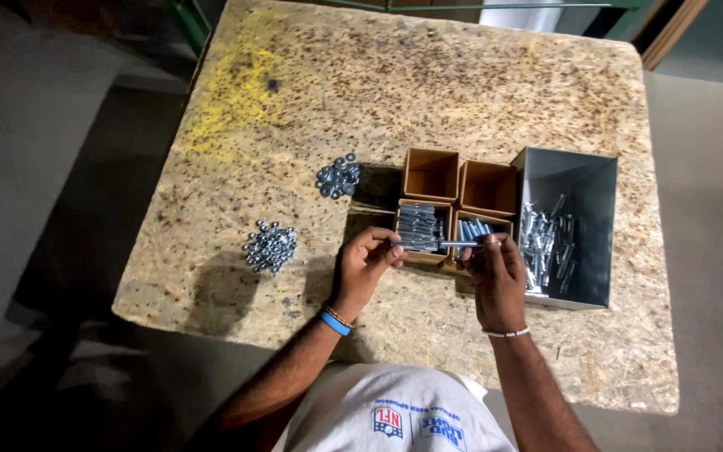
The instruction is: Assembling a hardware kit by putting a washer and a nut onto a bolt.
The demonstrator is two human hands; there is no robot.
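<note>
1. There is a single view, from a camera worn on the person's head, so no second view overlaps with it.
2. It looks steeply down and forward onto a chipboard table (462,92), whose far edge lies at 12 o'clock.
3. The wearer's torso sits at 6 o'clock, both forearms reaching up-frame.
4. It stands at moderate height: nearly the whole tabletop fits, with floor at 9 and 3 o'clock.
</note>
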